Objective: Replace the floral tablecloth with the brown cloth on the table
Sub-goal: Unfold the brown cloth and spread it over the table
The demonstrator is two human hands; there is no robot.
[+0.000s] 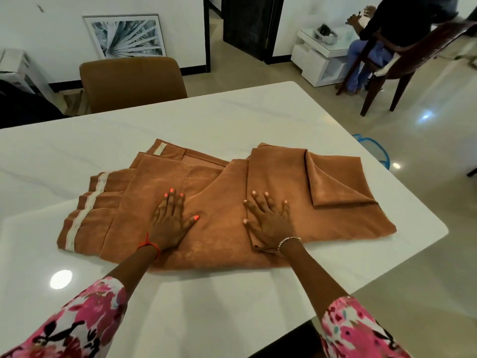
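White marble-look table [232,120] carries the work, bare apart from the brown cloth [222,239]. I see my left hand [170,223] laid palm-down on the cloth, fingers spread. My right hand [271,223] lies likewise flat, fingers splayed, just beside it. Beneath both, the cloth sits folded in layers near the table's front edge, a flap turned over toward the right corner. White trim [80,218] shows along its left folds. A brown chair [131,81] stands at the far edge.
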